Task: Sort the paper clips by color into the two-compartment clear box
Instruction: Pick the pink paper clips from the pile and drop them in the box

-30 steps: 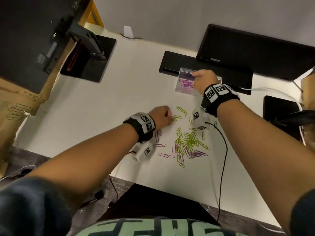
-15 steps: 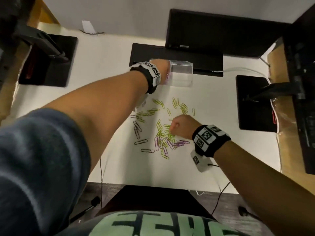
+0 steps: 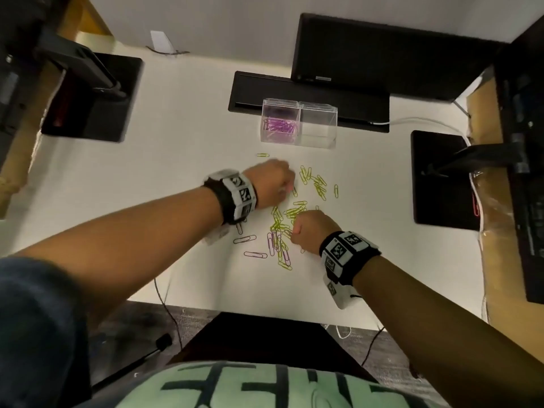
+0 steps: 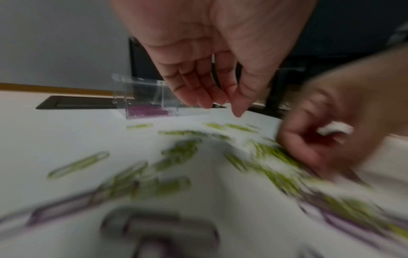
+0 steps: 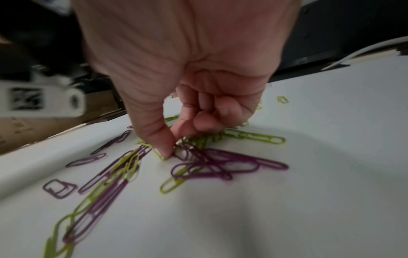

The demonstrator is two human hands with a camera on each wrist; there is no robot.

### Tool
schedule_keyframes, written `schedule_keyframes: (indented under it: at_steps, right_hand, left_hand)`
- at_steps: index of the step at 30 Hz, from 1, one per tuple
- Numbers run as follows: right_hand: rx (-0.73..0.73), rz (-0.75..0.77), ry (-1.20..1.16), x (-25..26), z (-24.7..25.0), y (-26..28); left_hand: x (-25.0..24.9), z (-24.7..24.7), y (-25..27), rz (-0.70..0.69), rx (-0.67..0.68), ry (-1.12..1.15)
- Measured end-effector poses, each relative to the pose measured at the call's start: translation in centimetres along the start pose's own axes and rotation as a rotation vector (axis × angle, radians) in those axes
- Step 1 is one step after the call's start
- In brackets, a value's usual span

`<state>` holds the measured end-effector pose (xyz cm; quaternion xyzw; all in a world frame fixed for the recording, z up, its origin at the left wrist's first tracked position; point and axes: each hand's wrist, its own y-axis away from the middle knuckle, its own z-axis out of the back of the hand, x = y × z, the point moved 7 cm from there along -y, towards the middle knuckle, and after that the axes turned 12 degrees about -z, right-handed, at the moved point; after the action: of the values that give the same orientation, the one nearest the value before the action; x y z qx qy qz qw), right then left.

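The clear two-compartment box (image 3: 318, 112) stands at the back of the white table; its left compartment holds purple clips (image 3: 279, 126), its right one looks empty. A mixed pile of green and purple paper clips (image 3: 281, 231) lies in the middle, with loose green clips (image 3: 316, 182) beyond it. My right hand (image 3: 303, 228) is down on the pile; in the right wrist view its thumb and forefinger (image 5: 173, 150) pinch a purple clip (image 5: 187, 153) in the tangle. My left hand (image 3: 273, 187) hovers over the pile's far left, fingers (image 4: 198, 94) hanging loose and holding nothing.
A black monitor (image 3: 382, 54) and its flat base (image 3: 309, 89) sit right behind the box. Black stands occupy the left (image 3: 91, 98) and right (image 3: 438, 178) of the table. A white cable (image 3: 418, 122) runs at back right. Single purple clips (image 3: 255, 254) lie nearer me.
My left hand has come back from the box's left compartment to the pile and now holds nothing. My right hand stays on the pile, pinching there.
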<state>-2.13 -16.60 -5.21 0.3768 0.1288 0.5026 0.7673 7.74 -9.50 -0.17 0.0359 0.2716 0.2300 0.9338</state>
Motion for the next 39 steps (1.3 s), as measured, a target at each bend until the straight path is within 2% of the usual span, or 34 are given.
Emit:
schedule_keyframes:
  at_steps: [3,7,9,11,15,18,21,23,25,28,32,39]
  right_hand:
    - [-0.024,-0.028,-0.098,-0.3,0.8,0.0]
    - [-0.091,-0.055,-0.402,-1.8,3.0,-0.1]
    - [-0.083,-0.078,-0.565,-3.0,3.8,-0.2]
    - [-0.001,-0.091,-0.713,-3.9,3.9,0.0]
    - [0.089,-0.118,-0.869,-5.3,3.4,0.4]
    - [0.093,-0.141,-0.796,-5.9,2.5,0.8]
    - [0.022,-0.101,-0.443,-5.6,1.5,1.4]
    - [-0.015,-0.073,-0.283,-5.2,0.7,1.5]
    - [-0.057,-0.060,-0.230,-4.9,0.5,1.6]
    - [-0.106,-0.054,-0.239,-4.2,0.7,1.7]
    - [-0.130,-0.046,-0.272,-3.3,1.2,1.1]
    - [-0.123,-0.065,-0.633,-4.8,2.9,0.1]
  left_hand:
    - [-1.3,-3.6,3.5,-0.067,0.159,-0.035]
    - [-1.4,-6.4,5.3,-0.101,0.226,-0.049]
    - [-1.3,-7.0,5.4,-0.090,0.202,-0.052]
    - [-1.3,-7.0,5.3,-0.078,0.147,-0.043]
    - [-0.3,-6.4,4.9,0.002,0.054,0.008]
    - [1.1,-5.9,4.9,0.118,0.009,0.043]
    - [2.1,-5.8,5.2,0.209,-0.008,0.054]
    - [2.3,-5.9,5.4,0.237,-0.024,0.069]
    - [1.9,-6.0,5.4,0.223,-0.049,0.086]
    - [1.0,-6.3,5.2,0.183,-0.060,0.079]
    - [0.9,-6.6,4.9,0.209,-0.061,0.070]
    - [1.2,-5.6,5.0,0.253,-0.049,0.109]
